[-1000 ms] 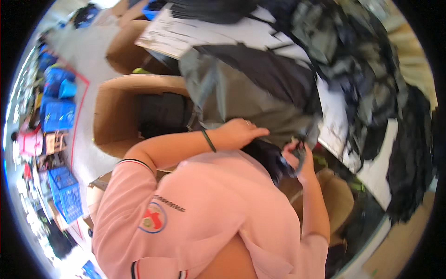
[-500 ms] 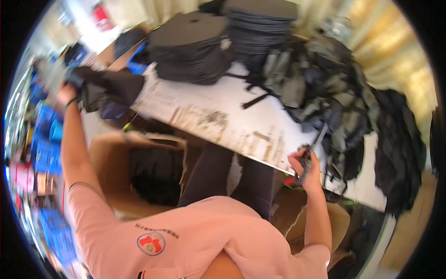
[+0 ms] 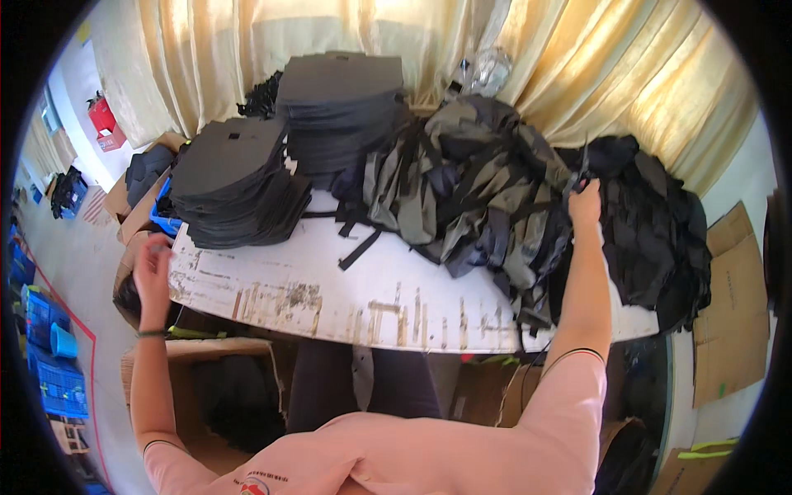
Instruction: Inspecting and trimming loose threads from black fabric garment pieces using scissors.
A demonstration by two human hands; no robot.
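Observation:
My left hand [image 3: 152, 266] is raised just off the left end of the white table, its fingers loosely bent and apart, with nothing seen in it. Farther right, my right hand [image 3: 585, 202] grips scissors [image 3: 583, 165] whose blades point up and away. It is between a tangled heap of grey and black fabric pieces with straps [image 3: 483, 181] and a pile of black fabric pieces [image 3: 652, 223]. Two tall stacks of dark flat panels, a front one [image 3: 231, 157] and a back one [image 3: 338, 82], stand at the table's left and back.
Under the table's worn front edge [image 3: 355, 330], a cardboard box [image 3: 256, 351] holds dark fabric. Blue crates [image 3: 58, 379] sit on the floor at left. Yellow curtains [image 3: 569, 58] hang behind the table, and flat cardboard [image 3: 730, 305] leans at right.
The dark fabric piece is no longer in my left hand, which is now apart from it. My right hand has carried the scissors from the front edge to the far right. The view has swung left.

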